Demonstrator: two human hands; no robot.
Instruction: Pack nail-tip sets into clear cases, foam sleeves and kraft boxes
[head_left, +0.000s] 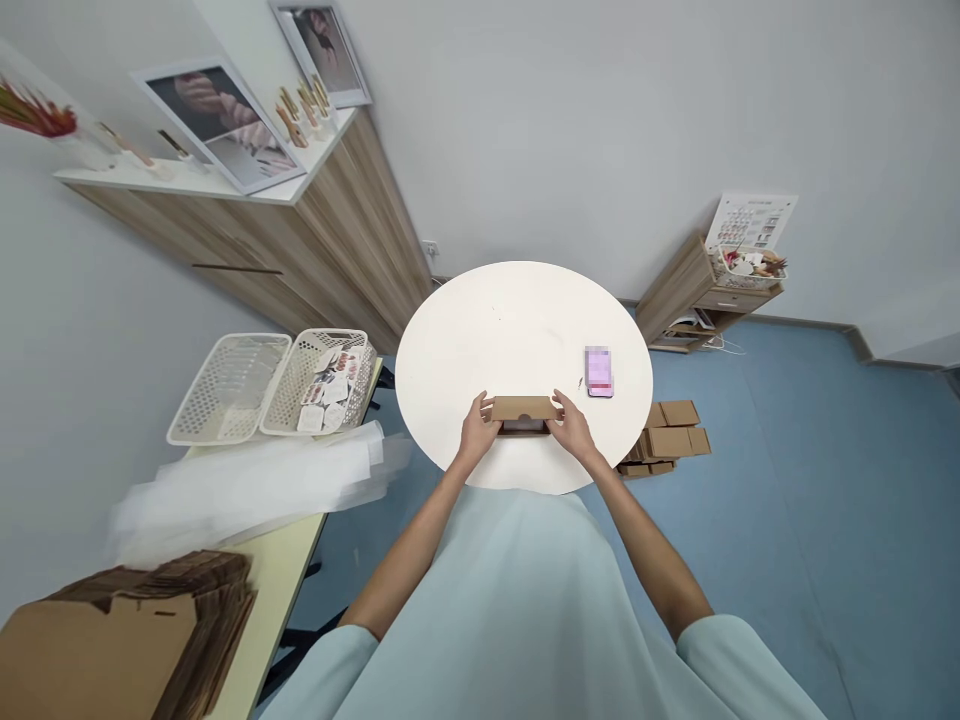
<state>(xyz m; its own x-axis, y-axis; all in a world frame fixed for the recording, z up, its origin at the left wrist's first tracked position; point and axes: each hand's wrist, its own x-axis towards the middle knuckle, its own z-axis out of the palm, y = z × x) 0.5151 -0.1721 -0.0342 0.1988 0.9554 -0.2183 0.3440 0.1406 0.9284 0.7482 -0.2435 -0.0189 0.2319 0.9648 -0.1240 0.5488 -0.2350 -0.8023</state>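
A small brown cardboard box (523,407) sits near the front edge of the round white table (480,320). Its lid is partly raised, and a dark gap with something pale inside shows below the flap. My left hand (478,432) grips the box's left end, fingers along the lid's edge. On the right end, my right hand (571,428) holds it the same way. What lies inside the box is too shaded to make out. A phone with a blurred pinkish screen (598,371) lies to the right of the box.
On the left side table (281,545) are white baskets (229,390), one with printed cards (330,388), white sheets (255,495) and flattened cardboard (97,640). Folded boxes (670,440) are stacked low at the right. Cabinets (360,220) stand along the wall.
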